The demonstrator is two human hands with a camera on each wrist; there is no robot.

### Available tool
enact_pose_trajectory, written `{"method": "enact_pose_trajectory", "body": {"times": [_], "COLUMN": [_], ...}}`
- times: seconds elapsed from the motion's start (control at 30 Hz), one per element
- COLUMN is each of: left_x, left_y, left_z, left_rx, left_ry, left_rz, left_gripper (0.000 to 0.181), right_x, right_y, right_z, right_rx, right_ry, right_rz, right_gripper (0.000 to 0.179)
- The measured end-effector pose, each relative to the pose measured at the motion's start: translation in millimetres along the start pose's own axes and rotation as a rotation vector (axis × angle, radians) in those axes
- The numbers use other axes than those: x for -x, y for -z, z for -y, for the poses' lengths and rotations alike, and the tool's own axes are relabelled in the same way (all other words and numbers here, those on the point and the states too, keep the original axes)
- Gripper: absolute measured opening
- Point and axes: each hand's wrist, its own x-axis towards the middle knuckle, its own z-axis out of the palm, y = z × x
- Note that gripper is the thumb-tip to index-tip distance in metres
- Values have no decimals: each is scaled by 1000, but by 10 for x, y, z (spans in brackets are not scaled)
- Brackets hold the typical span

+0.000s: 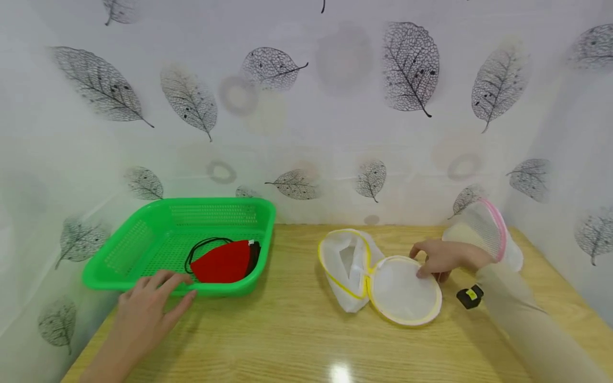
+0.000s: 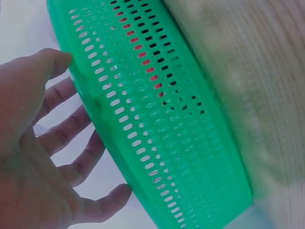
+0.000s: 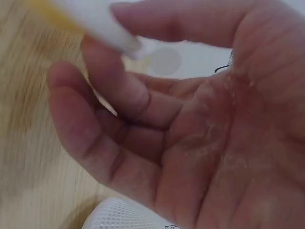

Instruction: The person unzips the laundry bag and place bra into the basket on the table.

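My right hand (image 1: 442, 258) pinches the rim of a round white mesh end panel (image 1: 404, 290) between thumb and fingers; the right wrist view shows that white and yellow edge (image 3: 102, 24) blurred at the fingertips. A yellow zip joins the panel to the slack body of a white mesh laundry bag (image 1: 351, 271), which gapes on the wooden table. To the left, my left hand (image 1: 146, 311) rests its loosely bent fingertips at the near rim of a green plastic basket (image 1: 143, 287). In the left wrist view the fingers (image 2: 71, 129) touch the rim of the perforated wall.
Inside the basket lies a red cloth item (image 1: 222, 263) with a black cord (image 1: 193, 250). A pink-rimmed white mesh bag (image 1: 479, 229) stands at the back right. Near my right wrist lies a small black object with a yellow label (image 1: 469, 297). A leaf-patterned covering (image 1: 306, 127) rises behind the table.
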Motion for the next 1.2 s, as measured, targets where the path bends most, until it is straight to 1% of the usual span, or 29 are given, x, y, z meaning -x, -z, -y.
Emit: {"method": "enact_pose_trajectory", "body": {"times": [0.07,0.1,0.13,0.2,0.3,0.37,0.53,0.6,0.67,0.73,0.83,0.9,0.97,1.03,1.07,1.1,1.17,1.2], "left_x": [4,3,0,-9,-18,-21,-37,-42,-44,-42,-45,-53,-64,-77,-85,-95,-116,-128], "left_y": [11,12,13,11,-1,0,0,-1,-3,-3,-3,-6,-12,-22,-28,-33,-39,-43], "left_z": [0,-4,-14,-45,-107,-145,-193,-196,-193,-191,-186,-184,-182,-189,-197,-206,-236,-254], "left_rx": [16,29,41,68,117,139,162,167,171,175,179,188,193,199,208,217,232,239], "left_ry": [-13,-21,-34,-61,-105,-127,-198,-221,-233,-235,-243,-259,-286,-303,-315,-320,-328,-333], "left_rz": [-5,-6,-12,-27,-56,-72,-111,-121,-126,-124,-133,-140,-158,-163,-170,-168,-168,-163], "left_gripper": [27,27,27,28,31,32,34,34,35,35,37,35,27,6,11,23,43,49], "right_x": [32,50,68,103,160,186,248,248,236,212,168,125,85,40,15,-7,-44,-60], "right_y": [-22,-24,-25,-23,-1,13,48,54,52,40,-3,-41,-77,-104,-113,-120,-123,-119], "right_z": [5,4,-2,-16,-17,-3,77,111,153,214,339,428,515,588,619,650,705,732], "right_rx": [-122,-179,-233,-321,-387,-416,-523,-539,-516,-460,-320,-213,-110,-21,9,25,47,49], "right_ry": [22,43,71,132,228,291,470,516,519,484,424,417,425,442,447,450,445,444], "right_rz": [24,36,46,67,106,135,197,176,107,-1,-195,-322,-439,-540,-582,-614,-654,-662], "right_gripper": [70,74,75,67,43,34,42,44,41,34,24,19,17,17,19,21,25,30]}}
